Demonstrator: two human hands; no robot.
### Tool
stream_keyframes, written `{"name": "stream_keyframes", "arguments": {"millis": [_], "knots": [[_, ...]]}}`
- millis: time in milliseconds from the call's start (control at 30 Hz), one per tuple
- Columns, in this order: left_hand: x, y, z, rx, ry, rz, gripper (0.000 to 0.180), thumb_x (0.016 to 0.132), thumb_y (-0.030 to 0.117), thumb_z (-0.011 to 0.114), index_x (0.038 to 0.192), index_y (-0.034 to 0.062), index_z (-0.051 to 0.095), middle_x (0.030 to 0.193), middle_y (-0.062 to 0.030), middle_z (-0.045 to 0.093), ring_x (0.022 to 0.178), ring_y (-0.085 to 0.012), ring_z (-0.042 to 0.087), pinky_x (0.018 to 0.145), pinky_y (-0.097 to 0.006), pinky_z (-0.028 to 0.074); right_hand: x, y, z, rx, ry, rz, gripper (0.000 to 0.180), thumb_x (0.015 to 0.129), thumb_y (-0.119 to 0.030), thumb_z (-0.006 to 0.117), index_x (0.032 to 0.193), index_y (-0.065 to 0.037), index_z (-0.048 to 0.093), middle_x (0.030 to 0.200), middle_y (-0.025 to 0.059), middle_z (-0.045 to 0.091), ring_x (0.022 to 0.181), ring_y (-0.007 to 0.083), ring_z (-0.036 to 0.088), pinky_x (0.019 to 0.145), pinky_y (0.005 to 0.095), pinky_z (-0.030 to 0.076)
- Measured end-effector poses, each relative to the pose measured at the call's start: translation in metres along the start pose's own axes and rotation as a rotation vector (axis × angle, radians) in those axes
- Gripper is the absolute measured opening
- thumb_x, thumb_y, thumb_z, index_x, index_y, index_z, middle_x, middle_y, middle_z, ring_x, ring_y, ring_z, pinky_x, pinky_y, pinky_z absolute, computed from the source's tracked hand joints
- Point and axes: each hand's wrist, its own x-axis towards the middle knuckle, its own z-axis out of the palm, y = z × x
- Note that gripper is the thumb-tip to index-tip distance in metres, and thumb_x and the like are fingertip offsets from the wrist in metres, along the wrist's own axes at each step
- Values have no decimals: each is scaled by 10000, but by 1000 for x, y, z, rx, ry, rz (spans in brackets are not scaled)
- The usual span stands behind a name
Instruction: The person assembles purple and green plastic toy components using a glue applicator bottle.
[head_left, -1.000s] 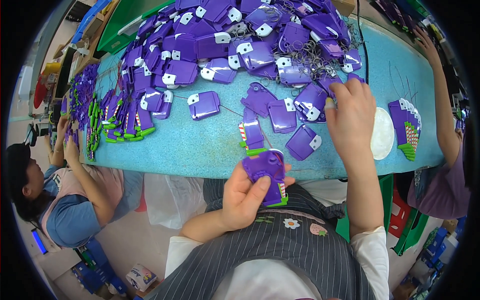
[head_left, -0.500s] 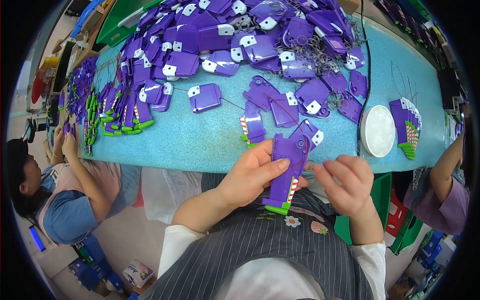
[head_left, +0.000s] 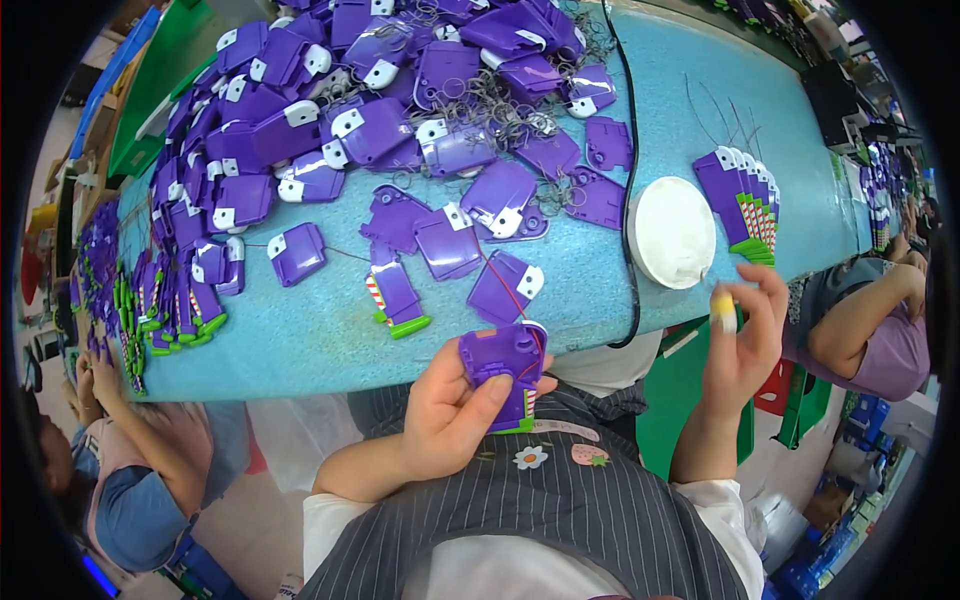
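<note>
My left hand (head_left: 445,410) grips a purple plastic shell half (head_left: 497,352) in front of my apron, thumb across its hollow inside. A thin red wire (head_left: 508,284) rises from the shell, and its lower end has a red-and-white striped strip and a green edge. My right hand (head_left: 748,335) is raised beside the white bowl (head_left: 673,233), at its near right rim. Its fingers are bent and apart, with nothing visible in them. One fingertip has a yellow-and-white covering (head_left: 723,308). The bowl's contents are too small to make out.
A heap of purple shells (head_left: 265,135) with white corners and small wire rings covers the back left. Finished-looking striped pieces (head_left: 745,205) lie fanned at the right. A black cable (head_left: 632,150) crosses the blue tabletop (head_left: 330,345). Co-workers (head_left: 150,480) sit on both sides.
My right hand has left the shell and moved up and right to the bowl. The left hand still holds the shell, now tilted differently. The whole view has shifted toward the right.
</note>
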Motion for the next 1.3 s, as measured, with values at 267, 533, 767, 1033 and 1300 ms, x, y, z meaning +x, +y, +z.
{"name": "stream_keyframes", "arguments": {"millis": [267,533,767,1033,1300], "knots": [[-1,6,-2,2,-5,-70,335,942,2,366,1273,-38,335,1256,-176,469,1146,-236,504,985,-392,416,0,9,8,297,24,127,146,740,25,593,886,17,591,974,123,524,904,196,495,780,282,380],[2,9,18,2,63,-84,348,935,-7,374,1276,-53,320,1201,-135,503,1084,-180,533,945,-321,421,-22,-55,42,888,-422,126,119,839,-15,504,957,-9,515,1052,149,491,891,163,505,799,284,414],[-7,3,12,83,86,-30,351,926,4,408,1267,-43,338,1104,-128,567,1005,-152,573,851,-288,468,-31,-58,49,1149,-668,372,110,837,-3,499,947,2,489,1033,130,513,892,142,514,805,277,423],[1,11,-6,507,-241,-140,313,890,-5,451,1199,-27,401,899,-132,636,823,-184,640,727,-296,499,30,-46,28,897,-1130,480,223,776,-101,678,867,-22,490,744,-3,510,674,73,477,591,219,359],[-18,21,-5,-204,-112,-236,359,928,49,429,1270,-18,341,1151,-186,550,1012,-261,601,888,-377,483,-17,-52,69,1569,-967,838,240,863,-207,605,916,19,546,772,49,557,662,115,534,595,217,419]]}}
